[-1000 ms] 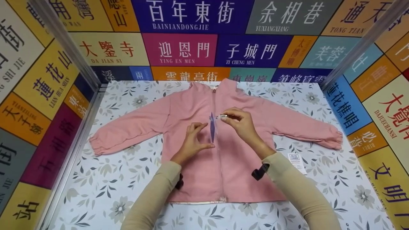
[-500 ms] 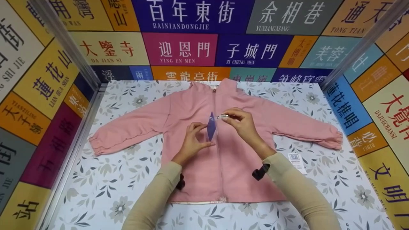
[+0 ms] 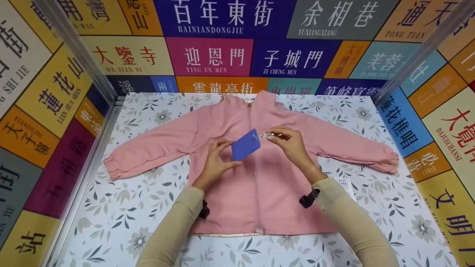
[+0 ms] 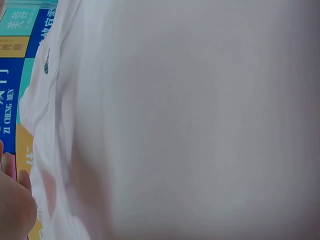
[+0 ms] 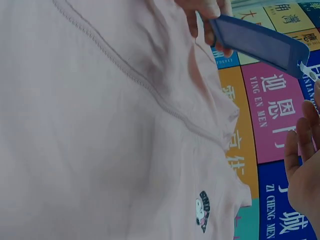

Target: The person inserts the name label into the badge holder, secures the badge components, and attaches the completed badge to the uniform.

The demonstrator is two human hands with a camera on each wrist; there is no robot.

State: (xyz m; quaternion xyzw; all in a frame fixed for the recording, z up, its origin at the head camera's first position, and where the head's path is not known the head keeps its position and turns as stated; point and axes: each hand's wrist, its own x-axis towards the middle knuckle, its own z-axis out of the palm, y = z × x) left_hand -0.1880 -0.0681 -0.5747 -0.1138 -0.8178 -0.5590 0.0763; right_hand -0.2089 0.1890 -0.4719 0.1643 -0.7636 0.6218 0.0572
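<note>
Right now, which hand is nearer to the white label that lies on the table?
Right. The right hand is over the jacket's chest, on the side of the white label, which lies beside its forearm. The left hand holds the blue tag, farther away.

A floral-patterned tabletop [image 3: 141, 222] bears a small white card [image 3: 347, 187], enclosed by colourful sign-covered walls [image 3: 207, 55].

Blue tag [image 3: 245, 144] held tilted above zipped pink jacket [image 3: 222, 122].

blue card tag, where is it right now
In the head view the flat blue card tag is over the pink jacket's chest, between left hand and right hand.
</note>
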